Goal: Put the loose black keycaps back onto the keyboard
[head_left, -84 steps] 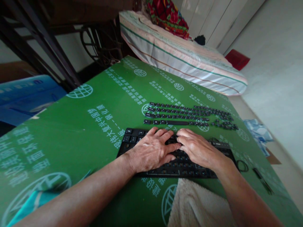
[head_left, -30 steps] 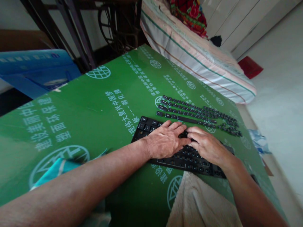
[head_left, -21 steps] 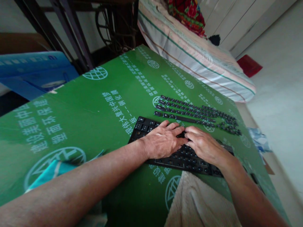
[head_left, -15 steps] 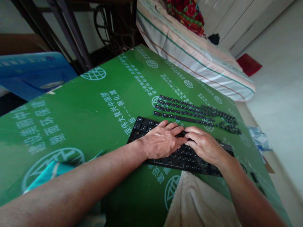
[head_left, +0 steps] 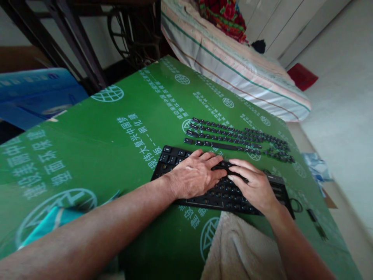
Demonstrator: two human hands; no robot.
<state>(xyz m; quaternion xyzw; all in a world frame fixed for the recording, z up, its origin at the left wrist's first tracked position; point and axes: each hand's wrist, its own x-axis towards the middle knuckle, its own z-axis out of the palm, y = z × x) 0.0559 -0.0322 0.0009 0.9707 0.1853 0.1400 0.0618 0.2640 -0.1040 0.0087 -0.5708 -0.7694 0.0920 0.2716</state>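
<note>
A black keyboard (head_left: 215,198) lies on the green table, with many of its key positions bare and a few keycaps still at its top left. My left hand (head_left: 198,173) rests palm down across its middle, fingers stretched to the right along an upper row. From the right, my right hand (head_left: 252,182) reaches over the keyboard with fingers apart, its fingertips close to those of the left. Between the two hands, any small part under the fingertips is hidden. Beyond the keyboard, loose black keycaps (head_left: 215,137) lie in rows, with the long space bar (head_left: 223,146) in the nearest row.
The green table (head_left: 140,101) carries white printing. A beige cloth (head_left: 239,249) lies at the near edge, a teal cloth (head_left: 51,223) at the near left. Right of the keyboard are a thin black cable (head_left: 297,205) and a small slim tool (head_left: 316,222). A bed (head_left: 233,74) stands behind.
My right hand has drawn slightly right and its fingers have spread away from my left hand's fingertips. My left hand stays on the keyboard. The whole view has shifted slightly.
</note>
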